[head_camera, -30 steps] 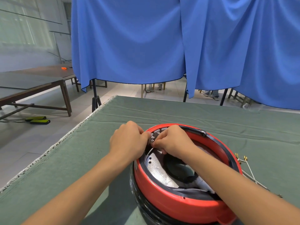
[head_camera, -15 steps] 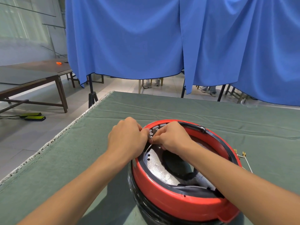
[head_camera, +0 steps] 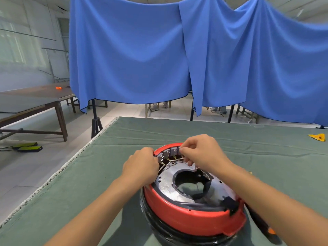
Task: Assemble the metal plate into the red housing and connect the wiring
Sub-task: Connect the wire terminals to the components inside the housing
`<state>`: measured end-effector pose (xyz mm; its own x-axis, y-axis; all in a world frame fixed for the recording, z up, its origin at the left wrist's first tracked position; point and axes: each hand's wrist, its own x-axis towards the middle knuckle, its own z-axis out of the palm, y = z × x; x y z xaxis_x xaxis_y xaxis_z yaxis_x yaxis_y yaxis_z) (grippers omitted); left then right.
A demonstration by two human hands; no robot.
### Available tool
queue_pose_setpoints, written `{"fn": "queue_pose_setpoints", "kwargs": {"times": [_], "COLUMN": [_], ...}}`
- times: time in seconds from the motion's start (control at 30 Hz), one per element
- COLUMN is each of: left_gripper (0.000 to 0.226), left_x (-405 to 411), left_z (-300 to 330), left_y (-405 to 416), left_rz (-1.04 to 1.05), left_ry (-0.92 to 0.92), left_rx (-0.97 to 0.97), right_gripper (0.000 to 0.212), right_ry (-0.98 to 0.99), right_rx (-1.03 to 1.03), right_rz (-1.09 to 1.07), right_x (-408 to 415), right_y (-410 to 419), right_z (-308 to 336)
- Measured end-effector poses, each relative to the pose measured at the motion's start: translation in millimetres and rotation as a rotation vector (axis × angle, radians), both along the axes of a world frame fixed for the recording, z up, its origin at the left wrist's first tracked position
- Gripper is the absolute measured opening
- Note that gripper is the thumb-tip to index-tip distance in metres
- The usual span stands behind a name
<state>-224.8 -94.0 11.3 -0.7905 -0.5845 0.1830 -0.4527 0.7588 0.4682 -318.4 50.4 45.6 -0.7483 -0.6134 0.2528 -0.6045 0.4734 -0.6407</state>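
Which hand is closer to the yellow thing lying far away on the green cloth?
The right hand. It works at the red housing's far rim, on the side toward the yellow thing. The left hand is across the rim, farther away.

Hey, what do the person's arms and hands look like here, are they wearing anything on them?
Both forearms are bare as far as the view shows, with no sleeves. The left hand and right hand wear no gloves; no watch, ring or bracelet is visible.

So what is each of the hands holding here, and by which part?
Left hand grips the far-left rim of the red housing. Right hand pinches at the wiring by the terminal row; exactly which wire cannot be told.
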Motion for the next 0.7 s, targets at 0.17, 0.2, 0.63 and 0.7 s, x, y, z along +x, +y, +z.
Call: {"fn": "queue_pose_setpoints", "kwargs": {"times": [0.17, 0.2, 0.63, 0.7], "left_gripper": [0.021, 0.021, 0.028, 0.025], "left_x": [-0.3, 0.6, -7.3, -13.9], "left_z": [0.6, 1.1, 28.3, 34.8], "left_y": [-1.9, -0.4, 48.6, 58.3], "left_rz": [-0.017, -0.013, -0.208, -0.288], "left_ry": [0.034, 0.041, 0.199, 0.189], "left_rx": [0.016, -0.001, -0.225, -0.17], "right_gripper": [0.013, 0.015, 0.021, 0.021], "right_ry": [0.321, 0.348, -0.151, -0.18], "right_rx": [0.139, 0.144, -0.183, -0.203], "right_rz": [-0.254, -0.287, -0.353, -0.329], "right_x": [-11.7, -12.8, -26.8, -25.5], "right_y": [48.9, 56.4, 74.0, 75.6], "right_z": [-1.6, -6.0, -39.3, -39.3]}}
